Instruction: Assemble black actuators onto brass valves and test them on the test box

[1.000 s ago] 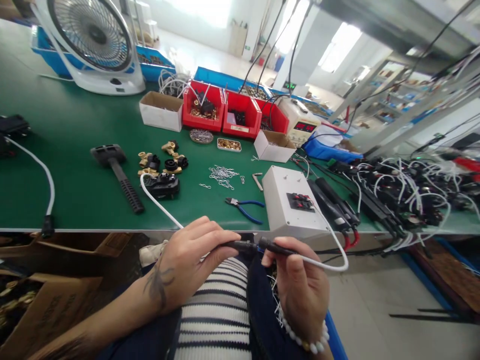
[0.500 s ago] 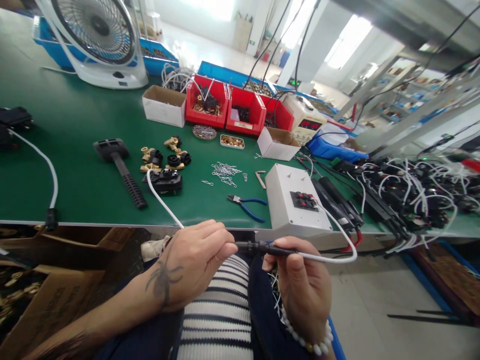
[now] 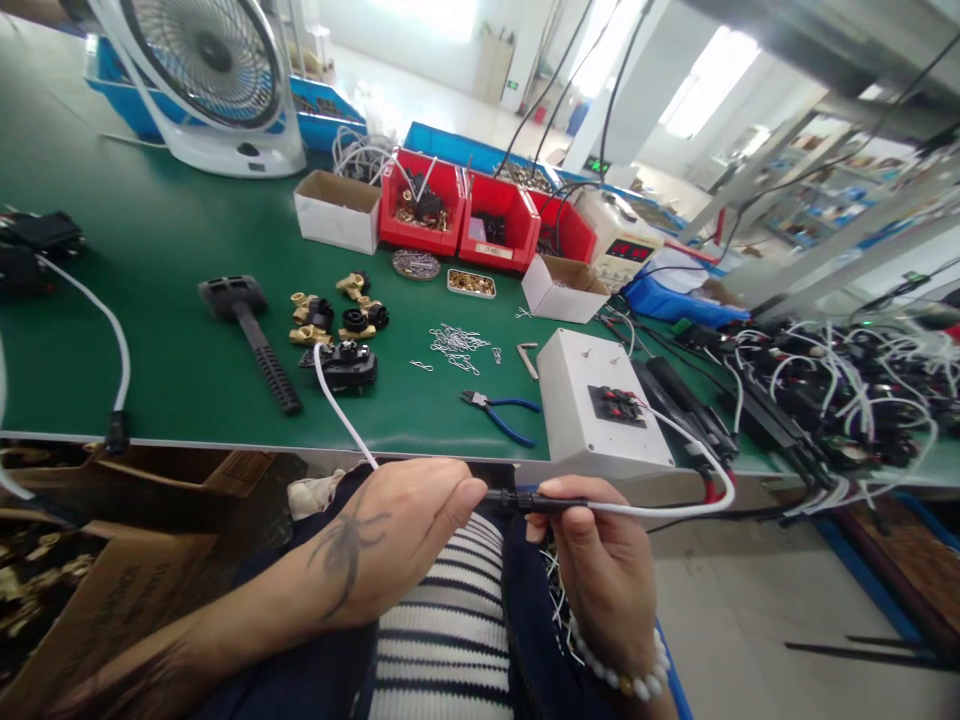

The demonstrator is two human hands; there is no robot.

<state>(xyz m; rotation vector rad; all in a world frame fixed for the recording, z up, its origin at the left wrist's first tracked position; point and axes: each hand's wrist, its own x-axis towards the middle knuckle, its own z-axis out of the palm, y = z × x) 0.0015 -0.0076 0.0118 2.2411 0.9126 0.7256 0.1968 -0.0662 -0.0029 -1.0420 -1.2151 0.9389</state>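
In front of my lap, my left hand (image 3: 409,530) is closed around one end of a black cable connector (image 3: 517,501). Its fingertips are hidden behind the back of the hand. My right hand (image 3: 604,560) pinches the other end between thumb and fingers. The two connector halves meet end to end; whether they are fully seated I cannot tell. From the left half a white cable (image 3: 345,415) leads up to a black fitting (image 3: 346,366) on the bench. Another white cable (image 3: 667,511) loops from the right half to a grey test box (image 3: 570,400) with terminals on top.
On the green bench (image 3: 172,370) lie a black mallet-shaped part (image 3: 259,345), brass fittings (image 3: 307,308), wire clips (image 3: 457,342) and blue-handled pliers (image 3: 502,405). Red bins (image 3: 495,255), a white fan (image 3: 225,150) and a power supply (image 3: 619,235) stand behind. Tangled cabled parts (image 3: 847,380) fill the right.
The whole view has shifted slightly, so the bench appears further right. My hands look a little closer together along the connector, and my left hand has turned slightly. Both keep their hold.
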